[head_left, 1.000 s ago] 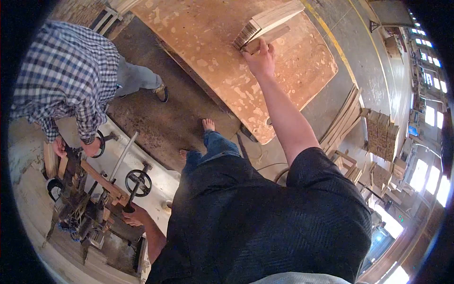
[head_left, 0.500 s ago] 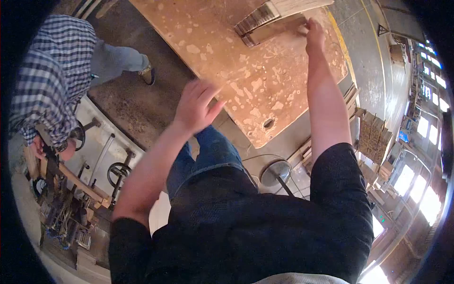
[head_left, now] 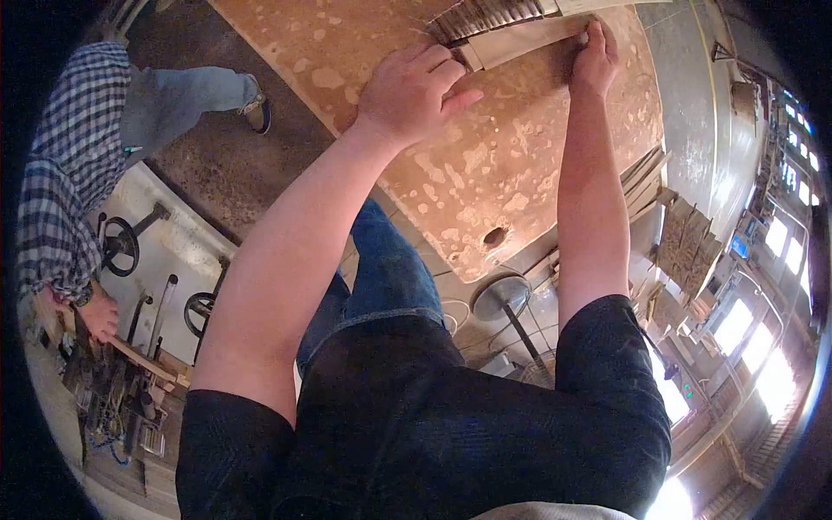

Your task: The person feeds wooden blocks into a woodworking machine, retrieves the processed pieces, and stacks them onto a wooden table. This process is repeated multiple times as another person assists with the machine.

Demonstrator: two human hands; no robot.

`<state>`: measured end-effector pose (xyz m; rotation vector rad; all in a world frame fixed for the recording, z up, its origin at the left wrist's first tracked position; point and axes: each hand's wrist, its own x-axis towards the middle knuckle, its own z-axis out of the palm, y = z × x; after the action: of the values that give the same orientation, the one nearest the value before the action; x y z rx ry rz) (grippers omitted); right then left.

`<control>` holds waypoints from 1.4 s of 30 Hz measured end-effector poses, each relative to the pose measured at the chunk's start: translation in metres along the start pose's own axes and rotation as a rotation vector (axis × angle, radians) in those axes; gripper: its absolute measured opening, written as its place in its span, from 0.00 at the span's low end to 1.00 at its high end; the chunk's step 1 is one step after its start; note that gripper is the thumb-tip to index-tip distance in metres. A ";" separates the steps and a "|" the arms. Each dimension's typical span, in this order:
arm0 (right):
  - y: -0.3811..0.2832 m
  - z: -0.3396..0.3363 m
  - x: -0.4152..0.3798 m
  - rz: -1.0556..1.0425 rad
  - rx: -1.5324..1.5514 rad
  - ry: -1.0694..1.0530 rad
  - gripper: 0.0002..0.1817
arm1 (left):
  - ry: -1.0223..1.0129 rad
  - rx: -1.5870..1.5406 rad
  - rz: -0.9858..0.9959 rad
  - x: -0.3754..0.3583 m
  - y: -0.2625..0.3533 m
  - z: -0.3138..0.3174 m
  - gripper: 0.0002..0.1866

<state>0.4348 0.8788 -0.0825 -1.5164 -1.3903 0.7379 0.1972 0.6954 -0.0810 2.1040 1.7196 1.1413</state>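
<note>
A pale wooden board (head_left: 529, 43) lies at the front of a stack of wooden strips (head_left: 490, 19) at the far end of the worn brown table (head_left: 468, 165). My right hand (head_left: 596, 61) is closed on the board's right end, fingertips over its edge. At the other end, my left hand (head_left: 412, 94) has its fingers bent near the board and its thumb stretched out, apart from the fingers. Whether the left fingertips touch the wood is hard to see. The top of the stack is cut off by the view.
On the left, a person in a checked shirt (head_left: 74, 130) works at a machine with black handwheels (head_left: 121, 245). A round-topped stand (head_left: 503, 295) is by the table's near corner, which has a hole (head_left: 495, 237). Stacked wood (head_left: 689, 238) stands on the right.
My left hand has moved up and across the table to the left end of the boards. My right hand has shifted slightly up and right and now grips the front board.
</note>
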 end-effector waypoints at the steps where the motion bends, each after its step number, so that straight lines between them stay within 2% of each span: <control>1: 0.002 0.000 -0.001 0.043 0.019 0.012 0.18 | 0.009 -0.011 0.009 0.000 0.000 0.001 0.16; 4: 0.010 0.000 0.003 0.014 0.101 -0.007 0.18 | 0.030 -0.022 0.019 0.002 -0.002 0.003 0.14; 7: 0.012 0.002 0.003 -0.060 0.029 0.007 0.19 | 0.024 -0.033 -0.008 0.002 -0.002 0.003 0.12; 14: 0.020 -0.001 0.006 0.018 -0.078 0.032 0.21 | -0.034 0.006 -0.067 0.002 0.003 0.007 0.09; 16: 0.038 -0.004 0.012 0.025 -0.003 -0.017 0.26 | -0.031 0.023 -0.044 0.004 0.003 0.008 0.10; 20: 0.009 -0.001 -0.001 0.027 -0.112 0.028 0.26 | -0.028 0.045 -0.038 0.005 0.001 0.013 0.11; 24: 0.042 -0.003 0.013 -0.106 -0.074 0.032 0.26 | -0.058 0.072 0.009 0.005 0.000 0.015 0.11; 26: 0.033 -0.002 0.008 -0.146 -0.073 -0.012 0.24 | -0.062 0.105 0.024 0.005 0.001 0.015 0.10; 30: 0.020 -0.004 0.003 -0.189 -0.202 0.045 0.22 | -0.064 0.105 0.073 0.006 0.002 0.017 0.10; 33: 0.004 -0.006 -0.003 -0.188 -0.197 0.048 0.21 | -0.070 0.091 0.029 0.004 0.005 0.016 0.11; 36: -0.013 -0.008 -0.009 -0.091 -0.100 -0.002 0.21 | -0.067 0.079 0.043 0.004 0.008 0.014 0.11; 42: -0.024 -0.012 -0.012 -0.098 -0.091 -0.006 0.22 | -0.028 0.113 0.095 0.009 0.011 0.013 0.11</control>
<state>0.4330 0.8628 -0.0578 -1.5050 -1.5089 0.6272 0.2143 0.7038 -0.0798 2.2800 1.7264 1.0559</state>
